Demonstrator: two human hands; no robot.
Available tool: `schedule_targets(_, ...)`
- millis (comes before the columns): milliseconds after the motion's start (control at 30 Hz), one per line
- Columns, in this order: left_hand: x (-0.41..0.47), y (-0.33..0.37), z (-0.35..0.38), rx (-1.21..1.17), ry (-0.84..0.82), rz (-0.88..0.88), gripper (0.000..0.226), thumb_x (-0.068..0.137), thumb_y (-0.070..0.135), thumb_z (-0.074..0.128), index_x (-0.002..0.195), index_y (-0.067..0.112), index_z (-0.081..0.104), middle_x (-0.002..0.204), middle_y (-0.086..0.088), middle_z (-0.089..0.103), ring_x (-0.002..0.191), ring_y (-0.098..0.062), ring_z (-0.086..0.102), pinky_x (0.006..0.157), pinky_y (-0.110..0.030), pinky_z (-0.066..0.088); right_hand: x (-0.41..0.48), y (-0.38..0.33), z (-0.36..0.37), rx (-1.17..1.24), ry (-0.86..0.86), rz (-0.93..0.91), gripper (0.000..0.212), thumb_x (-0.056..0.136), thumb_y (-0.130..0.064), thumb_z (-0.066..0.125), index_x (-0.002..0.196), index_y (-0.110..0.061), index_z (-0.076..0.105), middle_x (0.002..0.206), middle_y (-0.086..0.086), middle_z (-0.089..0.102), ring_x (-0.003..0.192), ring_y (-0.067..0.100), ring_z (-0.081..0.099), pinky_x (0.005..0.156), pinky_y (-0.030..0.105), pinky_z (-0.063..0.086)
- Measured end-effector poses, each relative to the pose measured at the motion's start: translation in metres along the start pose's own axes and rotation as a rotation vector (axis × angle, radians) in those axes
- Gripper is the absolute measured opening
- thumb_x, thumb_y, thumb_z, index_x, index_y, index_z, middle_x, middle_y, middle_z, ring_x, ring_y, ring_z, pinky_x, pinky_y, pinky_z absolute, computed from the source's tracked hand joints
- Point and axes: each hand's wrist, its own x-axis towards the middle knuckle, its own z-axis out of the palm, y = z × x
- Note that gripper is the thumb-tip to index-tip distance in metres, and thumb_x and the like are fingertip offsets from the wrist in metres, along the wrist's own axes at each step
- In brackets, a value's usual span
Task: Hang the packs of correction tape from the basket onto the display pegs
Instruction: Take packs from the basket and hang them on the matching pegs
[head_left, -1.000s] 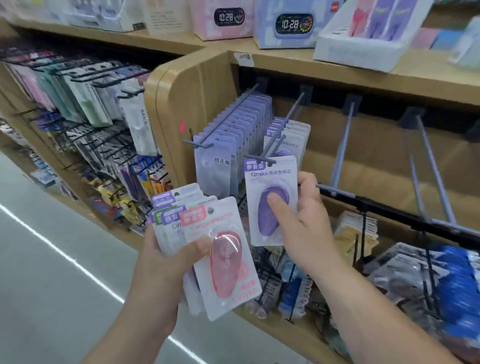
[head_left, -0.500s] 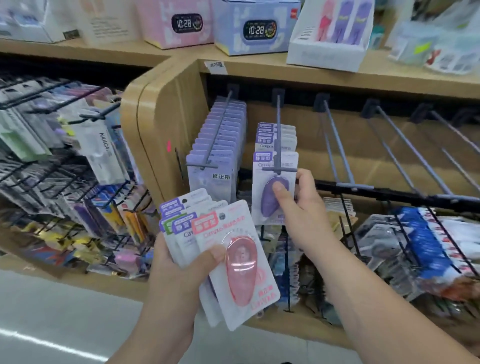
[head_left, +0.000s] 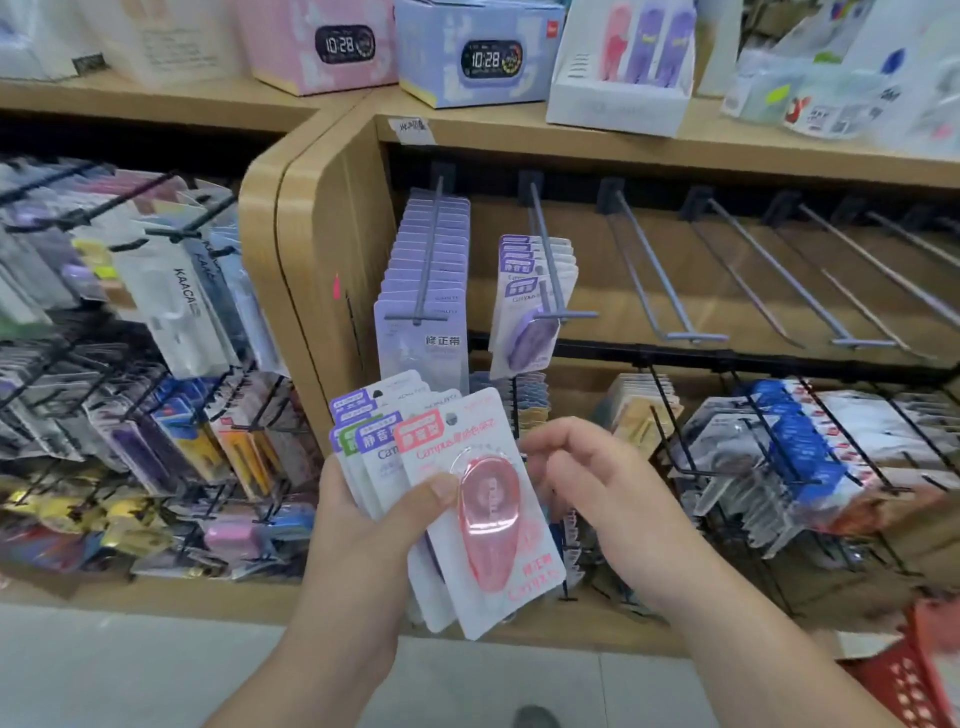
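Left hand (head_left: 363, 525) is clamped round a fan of packs (head_left: 375, 441), low in front of the display, thumb flat across the pink pack (head_left: 491, 525) that sits on top, fingers hidden behind the cards. Right hand (head_left: 597, 493) hovers just beside that pink pack's right edge, fingers loosely curled and holding nothing; whether the tips touch the card, I can't tell. Up on the rack, a purple pack (head_left: 530, 335) hangs tilted at the front of the second peg (head_left: 545, 260), more of its kind behind it. To its left, a full row of lavender packs (head_left: 423, 343) fills the first peg. To the right, the bare pegs (head_left: 654, 275) jut out in a line. The red basket (head_left: 919, 670) sits down at bottom right, only partly in view
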Motion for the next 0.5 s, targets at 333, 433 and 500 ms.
schedule_targets(333,0.002,-0.005,0.004,-0.012,-0.094,-0.070,0.070,0.067,0.019,0.083,0.133,0.021,0.060,0.121,-0.008,0.077,0.108,-0.035,0.075,0.094,-0.059,0.059,-0.024,0.007,0.014,0.320,-0.057,0.090,0.035,0.086,-0.029,0.072,0.116,-0.013,0.062,0.107,0.008,0.077,0.093,0.022,0.074,0.071,0.029,0.057)
schedule_targets(433,0.000,-0.007,0.006,-0.028,-0.118,-0.093,0.068,0.066,0.017,0.081,0.131,0.023,0.061,0.117,-0.007,0.079,0.103,-0.033,0.077,0.080,-0.048,0.062,-0.026,0.011,0.013,0.420,-0.011,0.098,0.036,0.093,-0.028,0.071,0.120,-0.009,0.057,0.107,0.008,0.076,0.090,0.020,0.073,0.068,0.027,0.057)
schedule_targets(500,-0.002,-0.009,0.009,-0.015,-0.119,-0.082,0.066,0.065,0.014,0.079,0.128,0.023,0.062,0.115,-0.007,0.079,0.100,-0.032,0.078,0.077,-0.046,0.061,-0.026,0.012,0.011,0.468,0.023,0.087,0.036,0.093,-0.028,0.068,0.121,-0.009,0.056,0.102,0.007,0.075,0.081,0.016,0.072,0.062,0.025,0.056)
